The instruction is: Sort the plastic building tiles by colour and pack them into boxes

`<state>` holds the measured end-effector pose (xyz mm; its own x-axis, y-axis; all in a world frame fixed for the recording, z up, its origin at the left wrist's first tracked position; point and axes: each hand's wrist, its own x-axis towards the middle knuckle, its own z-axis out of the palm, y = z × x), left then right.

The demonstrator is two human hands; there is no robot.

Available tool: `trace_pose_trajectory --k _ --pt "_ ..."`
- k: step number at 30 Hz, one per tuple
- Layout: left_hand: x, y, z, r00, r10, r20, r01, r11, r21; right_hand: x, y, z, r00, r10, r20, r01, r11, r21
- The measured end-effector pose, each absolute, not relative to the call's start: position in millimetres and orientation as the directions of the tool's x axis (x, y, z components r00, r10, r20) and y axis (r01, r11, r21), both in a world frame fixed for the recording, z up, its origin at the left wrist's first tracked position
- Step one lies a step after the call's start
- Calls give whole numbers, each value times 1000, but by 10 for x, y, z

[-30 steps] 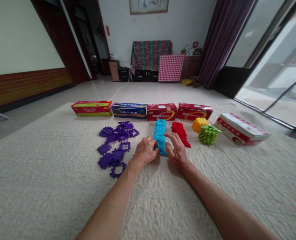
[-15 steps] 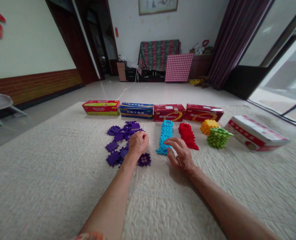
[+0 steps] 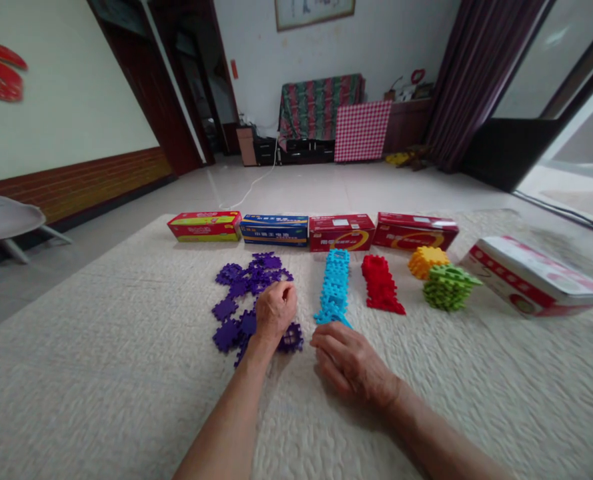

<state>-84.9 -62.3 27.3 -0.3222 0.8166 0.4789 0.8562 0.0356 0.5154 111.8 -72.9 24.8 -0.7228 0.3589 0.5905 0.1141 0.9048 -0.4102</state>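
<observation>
Purple pieces (image 3: 237, 287) lie scattered; other colours look gathered already.
Left hand (image 3: 276, 310) curls over the purple, grip hidden; right hand (image 3: 353, 360), fingers bent, is by the near end of the blue row (image 3: 335, 287), hold unclear; then red row (image 3: 380, 283), yellow stack (image 3: 425, 262), green stack (image 3: 446, 290).

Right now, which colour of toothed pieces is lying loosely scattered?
The purple pieces, around the left hand: they spread out, while the blue, red, yellow and green ones are gathered compactly.
</observation>
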Motion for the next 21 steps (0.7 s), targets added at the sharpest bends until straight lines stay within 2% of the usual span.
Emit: trace_pose_trajectory --k 3,9,15,21 --pt "-850 -632 275 -316 804 504 860 18 511 1038 -844 232 -750 386 537 113 875 -471" --pt "-831 -619 260 -300 811 502 852 -9 523 933 -912 138 -678 541 497 235 801 -551" --pt "-1021 -583 366 -342 798 496 840 24 541 804 -1055 111 -655 615 439 358 764 -537" --pt "-1878 -575 584 -391 781 487 870 141 472 333 -1263 164 -679 671 298 503 721 -476"
